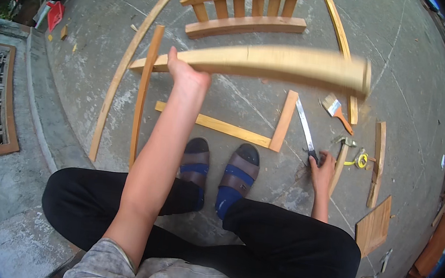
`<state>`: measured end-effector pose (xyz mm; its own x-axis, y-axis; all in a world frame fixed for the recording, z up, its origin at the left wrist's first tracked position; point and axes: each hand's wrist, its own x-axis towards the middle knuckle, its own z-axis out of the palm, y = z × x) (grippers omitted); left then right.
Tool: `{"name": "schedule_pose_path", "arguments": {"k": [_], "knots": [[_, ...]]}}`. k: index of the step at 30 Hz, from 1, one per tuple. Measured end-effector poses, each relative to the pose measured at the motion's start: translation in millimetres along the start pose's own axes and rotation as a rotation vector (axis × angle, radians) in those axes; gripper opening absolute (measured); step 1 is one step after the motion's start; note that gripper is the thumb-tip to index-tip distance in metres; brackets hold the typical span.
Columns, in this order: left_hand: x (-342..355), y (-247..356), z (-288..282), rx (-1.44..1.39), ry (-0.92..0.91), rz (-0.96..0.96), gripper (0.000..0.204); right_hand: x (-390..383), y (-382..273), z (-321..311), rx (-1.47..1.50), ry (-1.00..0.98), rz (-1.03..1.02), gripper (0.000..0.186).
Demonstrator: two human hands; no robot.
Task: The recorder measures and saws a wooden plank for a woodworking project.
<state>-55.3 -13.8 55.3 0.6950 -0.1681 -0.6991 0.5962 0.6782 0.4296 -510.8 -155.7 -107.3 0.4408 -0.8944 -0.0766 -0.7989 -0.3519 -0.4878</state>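
My left hand (183,73) is closed around the narrow left end of a long, thick, gently curved wooden board (275,62), raised above the floor. Motion smears the board's wide right end. Low on the right, my right hand (324,170) is closed at the black handle of a tool with a long, narrow silver blade (305,124); I cannot tell whether it is a saw or a knife. Its blade points away from me, beside a short wooden strip (285,121). A hammer (343,155) with a wooden handle lies just right of this hand.
A slatted wooden frame (248,10) lies at the far side. Wooden strips (139,47) (146,97) (234,131) surround my sandalled feet. Rightward are a paintbrush (338,112), a yellow tape measure (361,160) and a board piece (373,226). A concrete ledge (36,90) borders the left.
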Motion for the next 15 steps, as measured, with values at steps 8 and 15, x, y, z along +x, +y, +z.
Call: {"name": "schedule_pose_path", "arguments": {"k": [8, 15], "knots": [[-49, 58, 151, 0.017, -0.243, 0.335, 0.075, 17, 18, -13, 0.023, -0.215, 0.006, 0.035], [-84, 150, 227, 0.222, -0.6, 0.826, 0.053, 26, -11, -27, -0.035, -0.256, -0.055, 0.031]]}}
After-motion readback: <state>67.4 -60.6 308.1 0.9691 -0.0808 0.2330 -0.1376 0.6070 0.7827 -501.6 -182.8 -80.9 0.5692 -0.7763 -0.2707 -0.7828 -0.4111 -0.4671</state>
